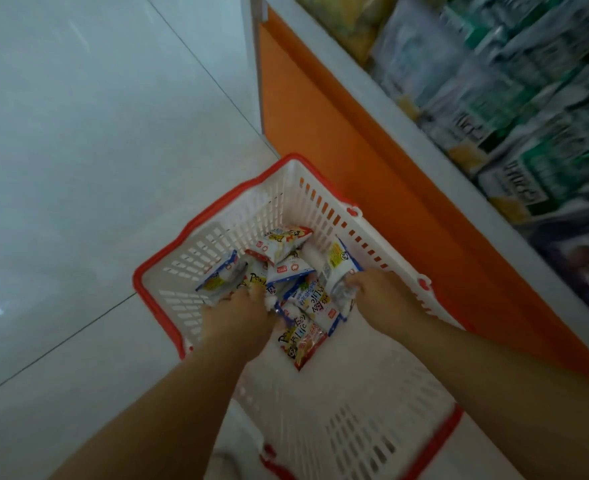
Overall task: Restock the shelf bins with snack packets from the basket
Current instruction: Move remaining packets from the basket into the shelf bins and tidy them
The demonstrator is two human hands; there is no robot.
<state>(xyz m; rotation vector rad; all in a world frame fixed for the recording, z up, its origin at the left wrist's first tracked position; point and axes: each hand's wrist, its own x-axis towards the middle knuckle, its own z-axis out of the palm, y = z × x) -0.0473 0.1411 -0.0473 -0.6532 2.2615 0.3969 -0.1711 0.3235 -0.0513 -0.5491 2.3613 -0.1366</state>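
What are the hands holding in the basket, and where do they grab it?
The right hand pinches the lower end of a blue-edged snack packet. The left hand is among the packets in the basket; its fingers are hidden, so its hold cannot be told.

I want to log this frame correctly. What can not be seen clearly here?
All in the head view:
- Fingers of left hand and right hand: buried among the packets, so grip unclear.
- Packet count: they overlap in the basket.
- Shelf goods: motion blur, labels unreadable.
- Basket's near end: cut off by the bottom edge.
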